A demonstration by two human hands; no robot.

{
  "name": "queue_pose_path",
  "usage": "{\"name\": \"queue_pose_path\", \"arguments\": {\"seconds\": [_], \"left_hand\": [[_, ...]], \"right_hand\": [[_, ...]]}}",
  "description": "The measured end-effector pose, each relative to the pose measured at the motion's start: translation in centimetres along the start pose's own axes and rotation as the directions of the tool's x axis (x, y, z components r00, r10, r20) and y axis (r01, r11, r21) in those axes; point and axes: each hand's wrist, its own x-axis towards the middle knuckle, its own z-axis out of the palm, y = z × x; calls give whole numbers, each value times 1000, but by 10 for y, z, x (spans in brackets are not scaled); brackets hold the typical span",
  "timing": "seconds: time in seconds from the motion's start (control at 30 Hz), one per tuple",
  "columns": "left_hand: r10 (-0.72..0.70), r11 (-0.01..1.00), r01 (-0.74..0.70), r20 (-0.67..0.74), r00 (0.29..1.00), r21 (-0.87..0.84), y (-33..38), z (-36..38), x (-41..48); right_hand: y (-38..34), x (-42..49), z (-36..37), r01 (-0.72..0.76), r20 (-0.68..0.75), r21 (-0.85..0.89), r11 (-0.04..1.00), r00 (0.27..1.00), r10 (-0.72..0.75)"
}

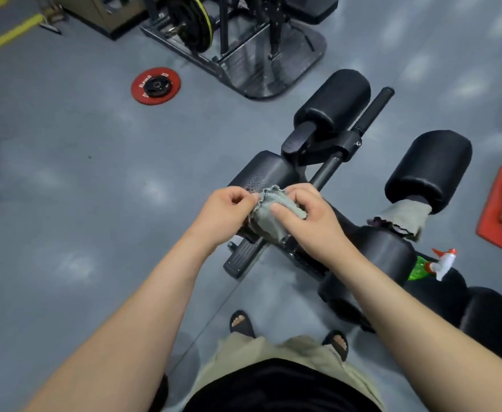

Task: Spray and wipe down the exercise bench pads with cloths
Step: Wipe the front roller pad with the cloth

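Centre of frame: both hands are on a small grey-green frayed cloth (270, 218), bunched just above a black vinyl roller pad (261, 176) that carries a patch of spray droplets. Left hand (229, 209) pinches the cloth's ruffled edge btwn thumb & fingers. Right hand (306, 221) grips the wad, thumb across the top. Prob. folding the cloth for the wipe.

To do it well: make a flat, firm face, press onto the wet patch first, then sweep round the whole roller incl. the underside.

Right of centre, a second grey cloth (404, 218) hangs under another black roller (428, 171). A green spray bottle w/ white-red trigger (440, 264) lies lower right on the black bench (487, 316), its body mostly hidden. The pad surface under the hands isn't visible, & the bench is cut off at the right edge.
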Motion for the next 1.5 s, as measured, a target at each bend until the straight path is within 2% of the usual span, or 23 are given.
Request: {"name": "queue_pose_path", "arguments": {"seconds": [0.17, 0.27, 0.33, 0.43, 0.5, 0.57, 0.67, 0.8, 0.83, 0.9, 0.97, 1.03, 1.1, 1.2, 1.3, 1.4, 1.5], "left_hand": [[-34, 976, 48, -70, 997, 211, -20, -26, 18], [44, 944, 18, -181, 983, 330, -24, -37, 23], [105, 972, -66, -162, 981, 226, -22, -41, 25], [103, 994, -97, 120, 987, -59, -14, -44, 24], [136, 991, -129, 224, 965, -43, -11, -41, 27], [142, 988, -128, 200, 969, -81, -7, -38, 30], [98, 972, -59, 164, 982, -229, 2, -34, 34], [75, 911, 22, 219, 973, -411, 14, -25, 40], [73, 910, 21, 210, 975, -415, 16, -23, 42], [53, 958, -19, 113, 992, -287, 19, -20, 47], [2, 994, -6, -37, 999, -113, 15, -19, 54], [-45, 999, 49, -157, 987, 19, 5, -21, 63], [-68, 985, 101, -230, 971, 137, -9, -25, 68], [-79, 950, 157, -280, 957, 269, -31, -29, 70], [-154, 916, 239, -266, 951, 322, -51, -27, 67], [-222, 911, 291, -247, 943, 292, -61, -27, 62], [-221, 936, 272, -231, 947, 221, -65, -26, 61]], "right_hand": [[-17, 5, 24, -112, -12, 24, 993, 994, 112], [-23, 11, 31, -202, -26, 90, 975, 978, 205], [-28, 17, 33, -249, 1, 183, 951, 968, 253], [-32, 30, 32, -272, 58, 258, 927, 962, 267], [-33, 37, 30, -294, 85, 319, 901, 956, 282], [-33, 45, 29, -321, 74, 334, 886, 946, 315], [-29, 55, 26, -361, 69, 314, 878, 931, 359], [-24, 67, 17, -461, 216, 418, 783, 887, 407], [-24, 70, 15, -484, 258, 454, 748, 875, 410], [-21, 77, 10, -489, 289, 516, 703, 873, 394], [-13, 84, 3, -437, 198, 451, 778, 899, 390], [-8, 93, -6, -385, 69, 289, 877, 922, 382], [-6, 102, -16, -368, -22, 194, 910, 925, 379], [-8, 115, -25, -360, -39, 71, 930, 931, 363], [-9, 128, -28, -301, 22, -131, 944, 952, 307], [-3, 147, -26, -156, 34, -402, 902, 982, 185], [9, 158, -16, -72, 84, -489, 869, 988, 129]]}}
